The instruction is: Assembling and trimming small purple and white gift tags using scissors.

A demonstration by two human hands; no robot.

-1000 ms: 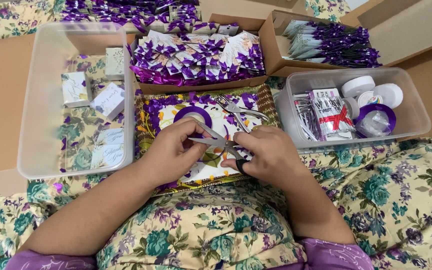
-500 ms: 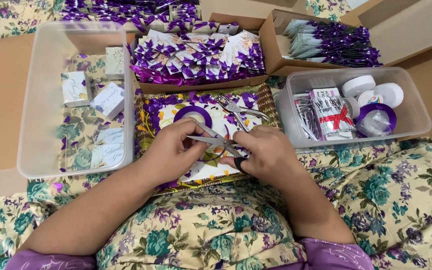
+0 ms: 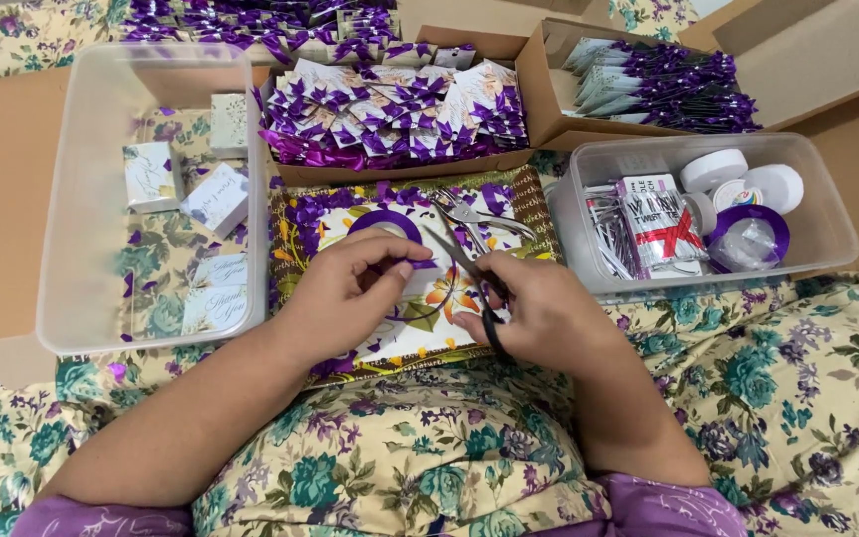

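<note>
My tray (image 3: 295, 249) sits before me, a bin (image 3: 82, 199) to its left, another bin (image 3: 827, 214) right, a carton of bows (image 3: 400, 171) behind.

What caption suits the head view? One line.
Left hand pinches purple ribbon while right hand works scissors over a floral tray.

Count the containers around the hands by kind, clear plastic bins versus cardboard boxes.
Clear plastic bins: 2, the left bin with small gift boxes and the right bin with tape rolls.
Cardboard boxes: 2, the centre box and the upper right box.
Total: 4
</note>
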